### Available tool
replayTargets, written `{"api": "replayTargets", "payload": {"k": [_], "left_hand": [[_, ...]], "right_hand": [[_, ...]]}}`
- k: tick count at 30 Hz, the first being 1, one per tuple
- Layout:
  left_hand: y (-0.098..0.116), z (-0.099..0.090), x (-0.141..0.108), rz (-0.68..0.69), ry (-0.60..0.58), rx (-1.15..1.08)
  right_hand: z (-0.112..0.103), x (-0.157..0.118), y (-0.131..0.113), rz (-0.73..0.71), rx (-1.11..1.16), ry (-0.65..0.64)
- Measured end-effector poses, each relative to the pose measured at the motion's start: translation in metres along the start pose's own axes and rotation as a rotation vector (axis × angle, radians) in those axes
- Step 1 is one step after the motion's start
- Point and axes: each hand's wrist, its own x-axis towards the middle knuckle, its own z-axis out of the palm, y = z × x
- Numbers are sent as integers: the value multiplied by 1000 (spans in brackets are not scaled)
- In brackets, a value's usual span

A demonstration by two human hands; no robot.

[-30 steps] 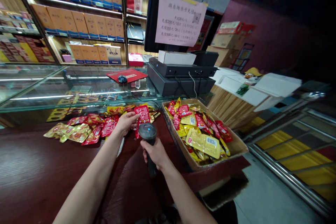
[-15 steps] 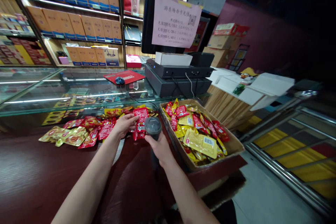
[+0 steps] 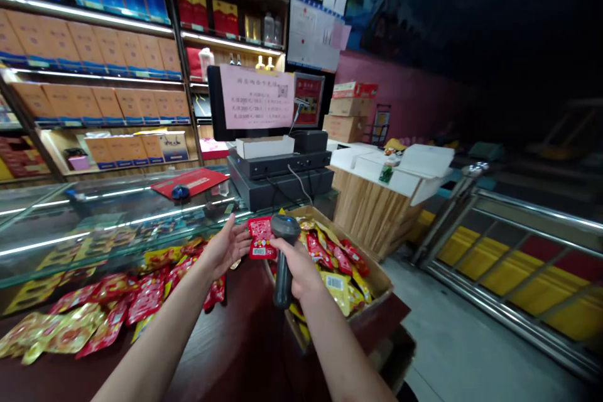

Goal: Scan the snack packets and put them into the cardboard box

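My right hand (image 3: 299, 267) is wrapped round the dark handle of a barcode scanner (image 3: 284, 226), its head uppermost. Just left of the scanner head is a red snack packet (image 3: 260, 240) with a barcode on its lower part; my right thumb tip lies at its right edge. My left hand (image 3: 227, 246) is open, thumb up and fingers stretched toward the packet's left edge; whether they touch it I cannot tell. Red and gold snack packets (image 3: 148, 295) lie in a heap on the dark red table (image 3: 207, 352), partly behind my left forearm.
A cardboard box (image 3: 384, 289) of red and yellow packets stands to the right. Beyond the glass counter (image 3: 113, 220) are a cash drawer (image 3: 282, 185) and a monitor with a pink notice (image 3: 258, 97). A mouse (image 3: 179, 191) rests on a red mat. A metal railing (image 3: 518, 276) stands at right.
The view has tilted up and turned right. The red packet and scanner are now over the box's left edge, away from the heap. My left fingers have spread, and my right thumb has reached the packet.
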Motion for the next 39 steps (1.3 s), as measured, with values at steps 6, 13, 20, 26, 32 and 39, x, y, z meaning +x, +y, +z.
{"api": "replayTargets", "payload": {"k": [6, 13, 20, 26, 32, 39], "left_hand": [[5, 78, 47, 17, -125, 65], [-2, 117, 90, 23, 28, 256], [4, 79, 78, 40, 47, 264], [22, 19, 43, 93, 170, 218], [20, -51, 1, 105, 318, 166], [-16, -114, -31, 22, 358, 135]], "right_hand": [[-39, 13, -59, -104, 117, 62], [-83, 44, -81, -183, 0, 224], [-68, 31, -60, -98, 67, 135], [-12, 9, -31, 22, 44, 13], [39, -2, 20, 97, -19, -78], [65, -5, 76, 286, -65, -96]]}}
